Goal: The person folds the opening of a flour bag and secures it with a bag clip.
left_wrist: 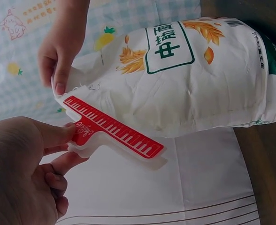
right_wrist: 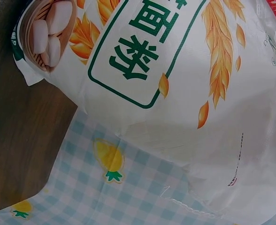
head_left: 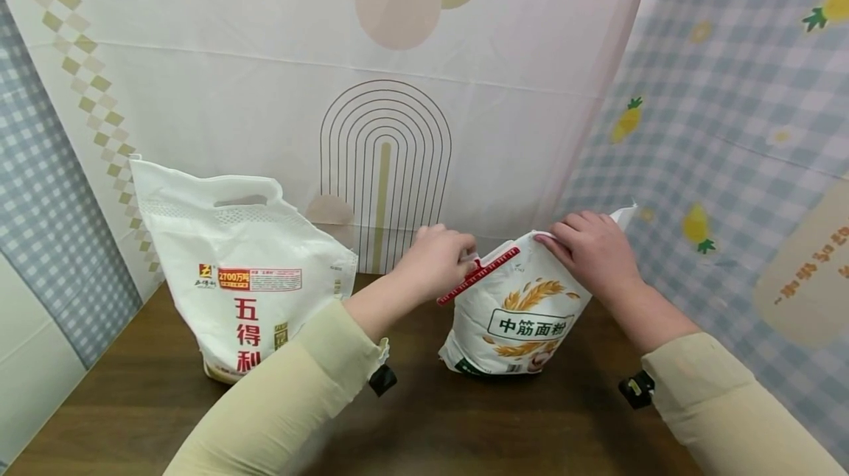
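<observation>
On the right of the brown wooden table (head_left: pixel 424 428), a white all-purpose flour bag (head_left: pixel 494 329), printed with wheat ears and green-framed lettering, stands with its base on the wood and its top leaning to the right. The left hand (head_left: pixel 432 264) pinches the handle of a red-and-white bag clip (head_left: pixel 479 277) between thumb and fingers, its other fingers curled below, as the left wrist view shows. The clip's long ridged bar lies slantwise across the bag's upper left edge; whether it is fastened there, one cannot tell. The right hand (head_left: pixel 595 251) grips the bag's top edge, thumb on the near face and fingers bent over the far side; how tightly they press cannot be told. To its right, a corner of the bag sticks up. On the left of the table, well apart from the flour bag, stands a larger white sack (head_left: pixel 265 240) with a handle slot near its top and red lettering, partly hidden by the left sleeve (head_left: pixel 292 395). Behind, on the far side, hangs a pale curtain (head_left: pixel 219 107) with line-drawn arches, and on the right a blue-checked cloth (head_left: pixel 723 100) with pineapples.
</observation>
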Action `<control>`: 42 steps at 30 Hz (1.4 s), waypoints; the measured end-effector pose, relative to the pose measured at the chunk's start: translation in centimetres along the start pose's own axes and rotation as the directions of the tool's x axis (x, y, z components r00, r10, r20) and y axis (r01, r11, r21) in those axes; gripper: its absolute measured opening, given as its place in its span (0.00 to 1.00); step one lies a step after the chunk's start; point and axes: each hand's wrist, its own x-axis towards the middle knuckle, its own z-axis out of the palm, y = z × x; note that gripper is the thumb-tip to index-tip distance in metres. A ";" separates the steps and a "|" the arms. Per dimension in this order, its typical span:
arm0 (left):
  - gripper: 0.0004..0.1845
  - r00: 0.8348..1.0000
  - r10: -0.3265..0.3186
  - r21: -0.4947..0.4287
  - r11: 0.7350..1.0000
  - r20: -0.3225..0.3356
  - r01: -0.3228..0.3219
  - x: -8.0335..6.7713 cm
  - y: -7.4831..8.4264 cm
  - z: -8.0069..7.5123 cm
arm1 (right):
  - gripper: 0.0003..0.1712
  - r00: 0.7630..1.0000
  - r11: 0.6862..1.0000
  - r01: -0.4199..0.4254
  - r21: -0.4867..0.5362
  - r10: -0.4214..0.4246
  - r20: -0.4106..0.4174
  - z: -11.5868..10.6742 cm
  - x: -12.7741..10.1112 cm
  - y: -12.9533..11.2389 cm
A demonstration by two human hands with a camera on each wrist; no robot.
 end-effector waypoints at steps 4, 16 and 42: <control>0.04 1.000 0.003 0.002 1.000 0.003 -0.003 0.3 0.2 0.1 | 0.17 1.000 1.000 0.001 0.001 -0.001 0.002 0.0 0.0 0.0; 0.04 0.999 0.032 -0.071 0.997 -0.035 -0.035 0.9 0.1 1.1 | 0.17 1.000 1.000 -0.021 0.000 0.021 0.017 0.0 0.0 0.0; 0.07 0.993 0.029 -0.163 0.985 -0.117 -0.048 1.4 -0.3 3.2 | 0.10 1.000 0.999 -0.018 0.035 0.018 0.003 0.1 0.4 0.0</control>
